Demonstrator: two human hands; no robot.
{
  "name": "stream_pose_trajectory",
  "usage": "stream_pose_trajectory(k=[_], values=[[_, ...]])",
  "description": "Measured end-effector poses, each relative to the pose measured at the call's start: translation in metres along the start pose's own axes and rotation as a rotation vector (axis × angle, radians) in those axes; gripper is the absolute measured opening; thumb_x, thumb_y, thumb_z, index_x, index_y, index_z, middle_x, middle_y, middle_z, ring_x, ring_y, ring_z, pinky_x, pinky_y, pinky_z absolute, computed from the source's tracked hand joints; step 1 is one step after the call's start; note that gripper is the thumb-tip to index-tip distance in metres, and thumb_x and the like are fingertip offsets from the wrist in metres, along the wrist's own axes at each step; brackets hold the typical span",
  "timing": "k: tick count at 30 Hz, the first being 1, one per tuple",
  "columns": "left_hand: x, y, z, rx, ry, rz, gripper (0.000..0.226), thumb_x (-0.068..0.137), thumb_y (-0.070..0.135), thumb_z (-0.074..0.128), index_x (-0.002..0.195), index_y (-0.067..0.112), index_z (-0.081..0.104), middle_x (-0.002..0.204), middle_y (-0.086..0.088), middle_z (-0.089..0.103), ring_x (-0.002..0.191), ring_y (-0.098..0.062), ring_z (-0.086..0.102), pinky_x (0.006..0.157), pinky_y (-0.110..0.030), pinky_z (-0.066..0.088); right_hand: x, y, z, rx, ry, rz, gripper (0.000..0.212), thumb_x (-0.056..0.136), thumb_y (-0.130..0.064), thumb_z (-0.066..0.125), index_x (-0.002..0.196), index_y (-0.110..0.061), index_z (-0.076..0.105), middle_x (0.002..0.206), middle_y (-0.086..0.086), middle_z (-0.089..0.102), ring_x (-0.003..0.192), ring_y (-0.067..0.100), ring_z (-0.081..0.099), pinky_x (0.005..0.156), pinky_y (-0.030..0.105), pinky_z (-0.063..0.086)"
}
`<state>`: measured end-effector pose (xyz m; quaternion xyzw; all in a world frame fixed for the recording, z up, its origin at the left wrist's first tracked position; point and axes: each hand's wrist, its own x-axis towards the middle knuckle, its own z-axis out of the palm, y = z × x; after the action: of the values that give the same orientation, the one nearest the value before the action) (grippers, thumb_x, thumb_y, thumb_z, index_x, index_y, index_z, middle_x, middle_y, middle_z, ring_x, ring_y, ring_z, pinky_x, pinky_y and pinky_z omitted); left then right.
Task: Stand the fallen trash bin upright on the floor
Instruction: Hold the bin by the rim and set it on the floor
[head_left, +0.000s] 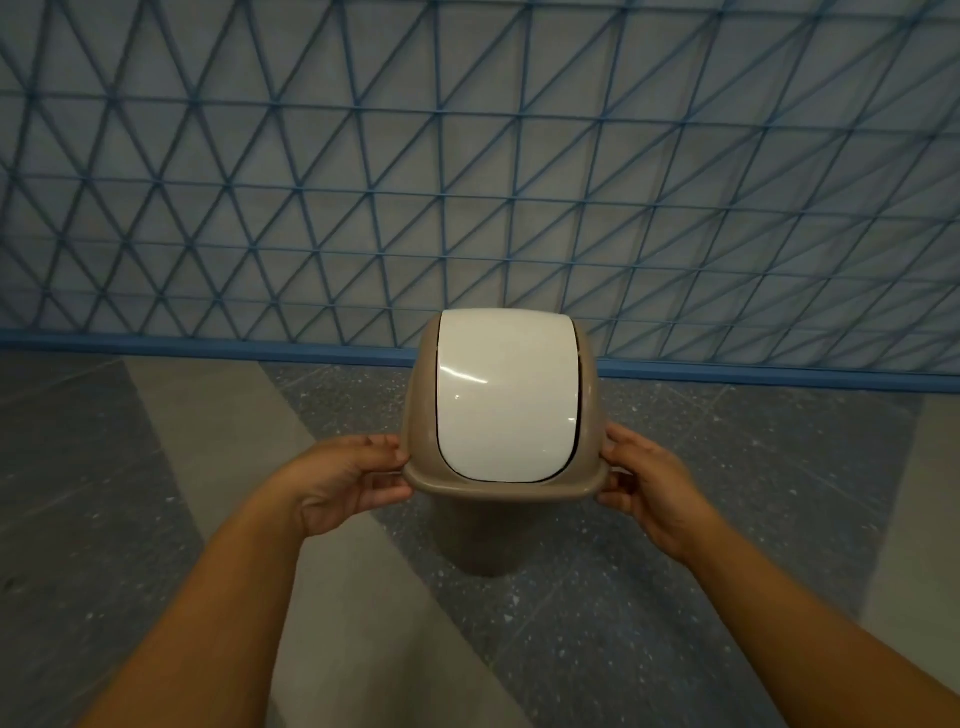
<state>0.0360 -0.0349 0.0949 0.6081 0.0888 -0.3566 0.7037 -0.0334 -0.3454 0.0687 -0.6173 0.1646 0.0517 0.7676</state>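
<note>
The trash bin (483, 530) is a beige plastic one with a white swing lid (506, 395), seen from above in the middle of the head view. It stands upright with its narrow base on the speckled floor (649, 597). My left hand (345, 480) grips the lid's rim on the left side. My right hand (649, 483) grips the rim on the right side. Both forearms reach in from the bottom corners.
A wall (467, 156) with a blue triangular grid pattern rises just behind the bin, ending in a blue skirting strip (208, 348). The floor has grey speckled tiles and a lighter beige band (218, 415) to the left.
</note>
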Motion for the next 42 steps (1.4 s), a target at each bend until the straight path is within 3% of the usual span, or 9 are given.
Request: stream_pose_trajectory(k=[7,13,19,22,27,31,35,42], values=[[0.011,-0.001,0.023,-0.011,0.004,0.017,0.02,0.087,0.002,0.058,0.104,0.008,0.066,0.078,-0.005,0.078,0.071,-0.015,0.075,0.059,-0.024,0.06,-0.007,-0.001,-0.025,0.047,-0.012,0.014,0.035,0.085,-0.012,0.058,0.12,-0.019,0.061,0.087,0.009,0.074,0.067,0.018,0.066,0.058,0.028,0.059],[0.025,-0.005,0.061,-0.069,0.063,0.045,0.019,0.088,0.003,0.058,0.105,0.007,0.065,0.081,-0.006,0.076,0.082,-0.019,0.07,0.058,-0.025,0.061,-0.006,-0.01,-0.047,0.074,0.197,-0.049,0.03,0.084,-0.012,0.061,0.111,-0.024,0.062,0.082,0.008,0.075,0.07,0.019,0.068,0.055,0.026,0.057],[0.043,-0.008,0.095,-0.094,0.296,0.168,0.022,0.087,0.005,0.061,0.105,0.016,0.055,0.094,-0.014,0.068,0.084,-0.026,0.069,0.064,-0.033,0.059,-0.006,-0.012,-0.049,-0.05,0.421,-0.211,0.021,0.084,-0.02,0.063,0.104,-0.024,0.068,0.085,0.004,0.073,0.075,0.02,0.068,0.064,0.028,0.059],[0.047,-0.01,0.103,-0.12,0.363,0.224,0.026,0.088,0.007,0.06,0.112,0.013,0.056,0.092,-0.01,0.067,0.08,-0.022,0.068,0.063,-0.031,0.057,-0.005,-0.006,-0.046,-0.05,0.431,-0.266,0.027,0.084,-0.019,0.063,0.109,-0.03,0.065,0.075,0.002,0.073,0.07,0.014,0.07,0.063,0.023,0.059],[0.049,-0.013,0.109,-0.159,0.301,0.203,0.047,0.084,-0.001,0.061,0.128,0.012,0.049,0.1,-0.014,0.068,0.085,-0.025,0.069,0.061,-0.03,0.058,-0.001,0.002,-0.046,0.005,0.379,-0.283,0.034,0.086,-0.015,0.06,0.107,-0.042,0.06,0.071,0.001,0.07,0.073,0.013,0.071,0.067,0.024,0.059],[0.056,-0.008,0.114,-0.215,0.279,0.221,0.048,0.087,-0.003,0.057,0.133,0.009,0.048,0.103,-0.014,0.068,0.089,-0.025,0.069,0.066,-0.031,0.058,0.006,0.007,-0.048,0.088,0.396,-0.288,0.044,0.085,-0.017,0.061,0.126,-0.029,0.053,0.07,-0.002,0.072,0.072,0.014,0.071,0.066,0.025,0.059],[0.071,0.0,0.119,-0.244,0.283,0.243,0.048,0.089,-0.003,0.055,0.134,0.009,0.048,0.097,-0.01,0.068,0.092,-0.025,0.068,0.067,-0.031,0.056,0.021,0.002,-0.049,0.16,0.416,-0.295,0.043,0.085,-0.015,0.061,0.128,-0.015,0.054,0.078,0.004,0.074,0.069,0.011,0.07,0.062,0.022,0.058],[0.113,0.022,0.133,-0.301,0.302,0.226,0.046,0.088,-0.005,0.054,0.132,0.009,0.049,0.099,-0.013,0.066,0.092,-0.025,0.065,0.064,-0.03,0.055,0.063,-0.023,-0.055,0.19,0.433,-0.318,0.042,0.088,-0.01,0.058,0.129,-0.005,0.053,0.078,0.008,0.065,0.069,0.014,0.061,0.064,0.021,0.059]])
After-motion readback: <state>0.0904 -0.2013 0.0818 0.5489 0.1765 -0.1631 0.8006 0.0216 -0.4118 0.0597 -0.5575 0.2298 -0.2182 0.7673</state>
